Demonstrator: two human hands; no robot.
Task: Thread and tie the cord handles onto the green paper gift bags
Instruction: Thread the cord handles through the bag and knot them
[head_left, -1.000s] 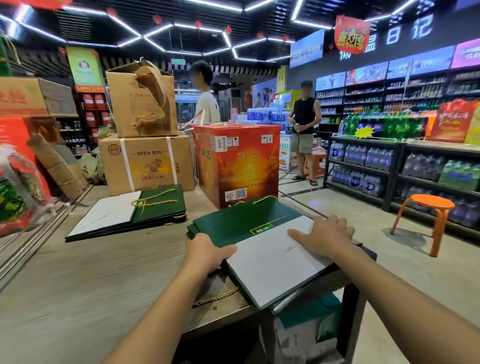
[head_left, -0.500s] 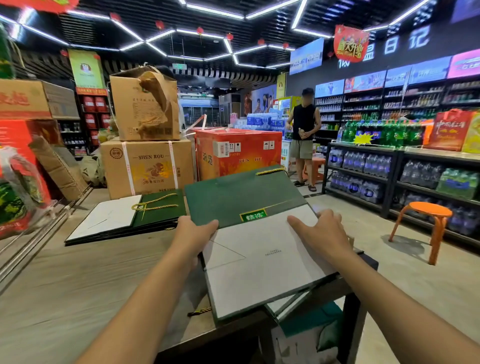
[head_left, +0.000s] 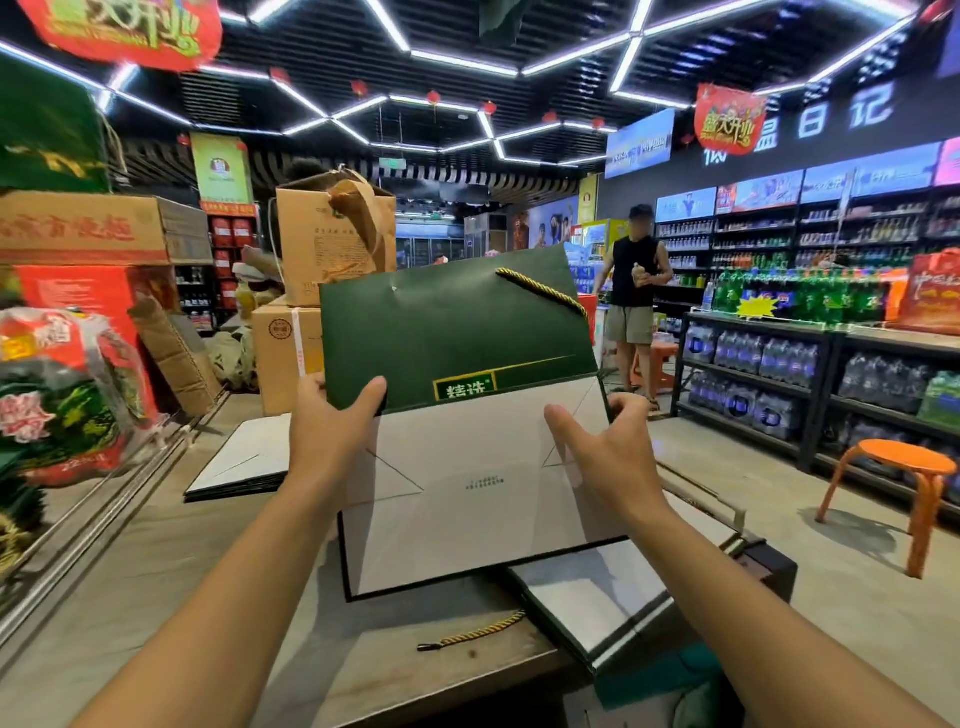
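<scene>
I hold a flat folded green paper gift bag (head_left: 452, 332) upright above the table, its white folded bottom panel facing me. My left hand (head_left: 332, 415) grips its left edge with the thumb on the front. My right hand (head_left: 597, 441) grips the right edge. A gold and green cord handle (head_left: 543, 288) hangs from one hole near the top right of the bag. A loose cord (head_left: 475, 634) lies on the table below. More flat bags (head_left: 597, 592) are stacked under the raised one.
A second pile of flat bags (head_left: 244, 460) lies further left on the wooden table (head_left: 130, 582). Cardboard boxes (head_left: 283, 353) stand behind. An orange stool (head_left: 904, 462) and drink shelves (head_left: 769, 384) are on the right. A person (head_left: 634, 291) stands in the aisle.
Both hands have lifted the top bag from the stack and tilted it upright toward me. The second person behind the boxes has gone from view.
</scene>
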